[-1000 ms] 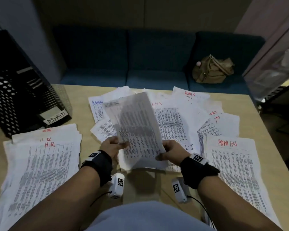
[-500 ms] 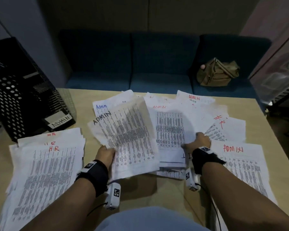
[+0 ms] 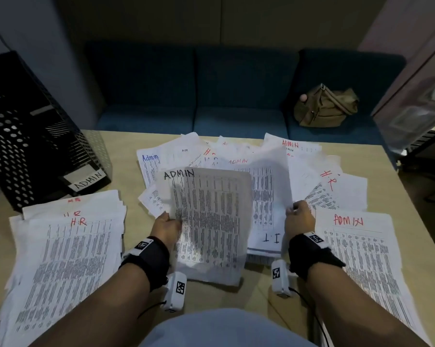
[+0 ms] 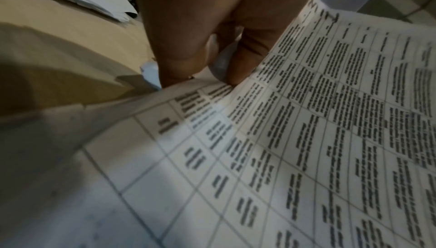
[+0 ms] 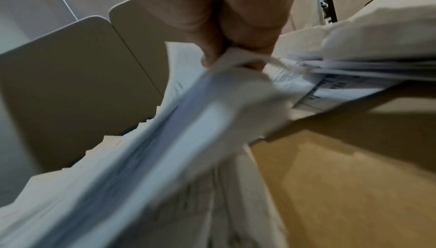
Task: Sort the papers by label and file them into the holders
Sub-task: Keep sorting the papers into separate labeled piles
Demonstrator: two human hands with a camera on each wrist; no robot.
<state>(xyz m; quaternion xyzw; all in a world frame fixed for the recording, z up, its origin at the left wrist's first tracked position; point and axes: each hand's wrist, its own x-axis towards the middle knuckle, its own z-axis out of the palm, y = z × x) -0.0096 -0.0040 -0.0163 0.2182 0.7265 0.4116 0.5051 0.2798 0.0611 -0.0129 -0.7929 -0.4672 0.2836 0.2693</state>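
Left hand: the left hand (image 3: 167, 224) pinches the left edge of the ADMIN sheet (image 3: 211, 221), thumb and fingers (image 4: 245, 54) clamped on the paper, likely so the label stays readable while it is carried.
ADMIN sheet: raised and curled above the desk (image 3: 236, 299), just in front of the loose spread; its black "ADMIN" heading sits at the top left corner.
Right hand: the right hand (image 3: 299, 219), to the right of the ADMIN sheet, is closed on the edge of the I.T sheet (image 3: 269, 221); the right wrist view shows fingers (image 5: 212, 47) gripping several paper edges, blurred, so how many sheets it holds I cannot tell.
HR pile: the HR pile (image 3: 66, 259) lies left of the ADMIN sheet, stacked with red labels at the top, apparently sorted already.
ADMIN pile: the ADMIN pile (image 3: 361, 266) lies right of the ADMIN sheet, beyond the right hand; judging by the label, that is where the held sheet belongs.
Loose spread: the unsorted papers (image 3: 236, 156) fan out behind the ADMIN sheet, with mixed Admin, HR and ADMIN headings overlapping.
Holder: the black holder (image 3: 23, 146), tagged "ADMIN", stands behind the HR pile at the far left.
Progress: sorting looks partway done; nothing visibly filed in the holder yet.
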